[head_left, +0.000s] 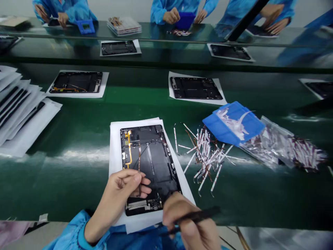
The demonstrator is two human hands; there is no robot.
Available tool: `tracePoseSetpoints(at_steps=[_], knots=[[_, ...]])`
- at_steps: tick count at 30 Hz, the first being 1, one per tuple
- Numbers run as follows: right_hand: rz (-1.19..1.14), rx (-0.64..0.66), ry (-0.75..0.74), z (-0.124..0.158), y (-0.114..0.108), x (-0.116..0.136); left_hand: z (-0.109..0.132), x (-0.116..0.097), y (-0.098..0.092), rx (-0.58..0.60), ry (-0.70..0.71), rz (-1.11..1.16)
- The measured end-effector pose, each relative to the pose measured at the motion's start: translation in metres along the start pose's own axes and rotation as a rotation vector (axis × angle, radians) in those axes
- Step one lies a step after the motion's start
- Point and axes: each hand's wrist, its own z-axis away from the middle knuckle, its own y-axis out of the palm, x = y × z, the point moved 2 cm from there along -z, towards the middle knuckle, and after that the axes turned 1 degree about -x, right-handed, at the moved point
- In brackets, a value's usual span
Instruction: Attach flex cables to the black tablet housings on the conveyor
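A black tablet housing [156, 163] lies on white paper [116, 139] in front of me, with an orange flex cable [129, 149] along its left side. Over its lower left part, my left hand [130, 185] pinches a thin brown and white flex strip [139, 159] between thumb and fingers. My right hand [191, 220], blurred by motion, is closed around a dark slim tool [200, 214] at the housing's lower right corner. A loose pile of similar strips [205, 149] lies to the right of the paper.
A blue tray [234, 123] with white scraps and a plastic bag of strips [293, 146] lie at right. Paper-wrapped housings [20, 107] are stacked at left. Two more housings [78, 82] [196, 88] lie farther back. People in blue work across a raised ledge [156, 43].
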Motion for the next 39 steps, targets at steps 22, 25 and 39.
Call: tracePoseSetpoints(at_steps=[22, 25, 39], knots=[[-0.050, -0.210, 0.106, -0.009, 0.007, -0.045, 0.008, 0.007, 0.002, -0.013, 0.190, -0.210], [-0.132, -0.248, 0.071, -0.010, 0.005, -0.048, 0.019, 0.007, -0.007, -0.079, 0.616, -0.633], [-0.309, -0.201, 0.089, -0.012, 0.015, -0.052, 0.035, 0.020, -0.028, 0.202, 1.074, -1.146]])
